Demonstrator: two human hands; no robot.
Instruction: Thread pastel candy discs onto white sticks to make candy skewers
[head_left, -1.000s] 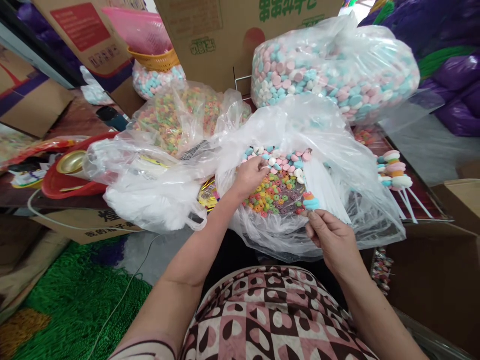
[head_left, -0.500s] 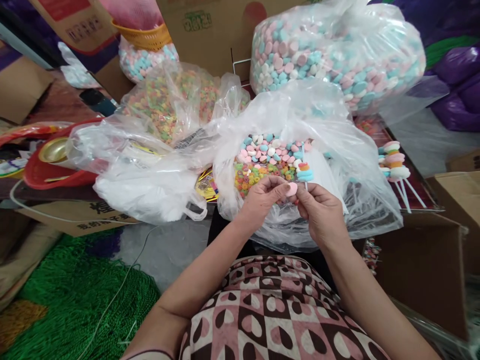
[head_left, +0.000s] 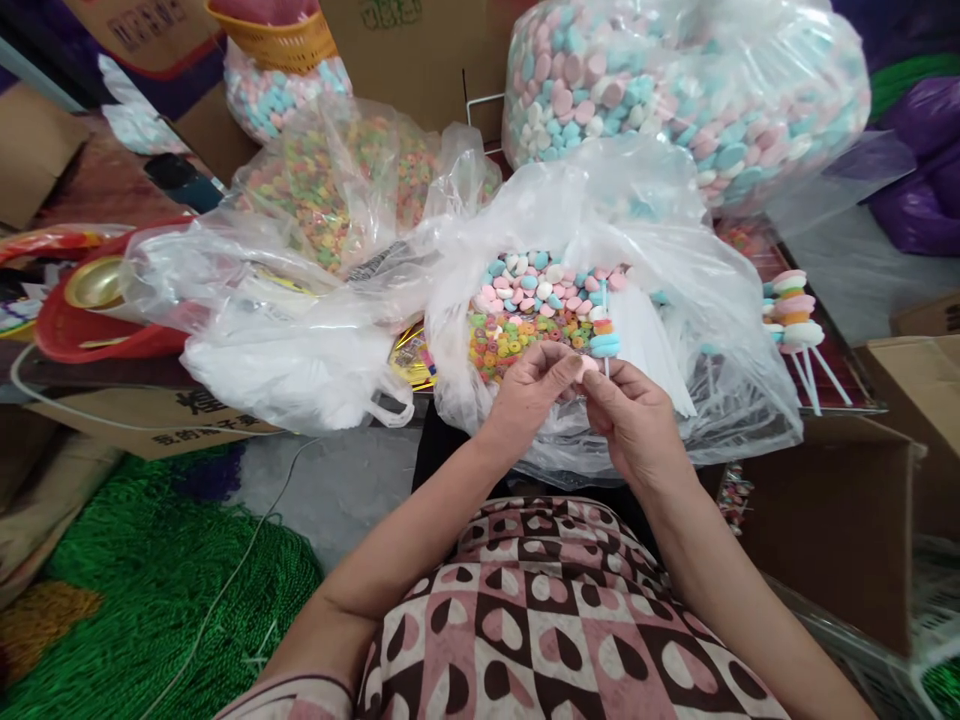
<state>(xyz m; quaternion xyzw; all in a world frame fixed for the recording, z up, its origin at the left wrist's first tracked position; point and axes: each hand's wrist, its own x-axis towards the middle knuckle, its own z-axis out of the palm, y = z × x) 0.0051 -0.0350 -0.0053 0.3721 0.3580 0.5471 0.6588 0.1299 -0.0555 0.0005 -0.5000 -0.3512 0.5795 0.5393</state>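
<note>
Pinched between the thumb and fingers of my left hand (head_left: 536, 390) is a pink marshmallow (head_left: 585, 369). My right hand (head_left: 634, 410) is closed too, its thumb tip against the marshmallow's right side; what its fingers hold is hidden. Just beyond them a candy skewer (head_left: 605, 341), with blue marshmallows and orange gummy rings on a white stick, points away from me; whether it is held or lies there I cannot tell. Loose marshmallows (head_left: 536, 285) in pink, blue and white and small gummy rings (head_left: 499, 345) lie ahead on an open plastic bag (head_left: 720, 370), beside white sticks (head_left: 652, 340).
Big clear bags of marshmallows (head_left: 675, 110) and gummy rings (head_left: 330, 190) stand behind. Several loaded skewers (head_left: 796, 315) lie at the table's right edge. A red basin (head_left: 67, 335) is at left, an open cardboard box (head_left: 832, 520) at lower right, green netting (head_left: 180, 580) on the floor.
My right thumb has closed in on the pink marshmallow, which now shows less between the hands. The whole view has tilted slightly downward.
</note>
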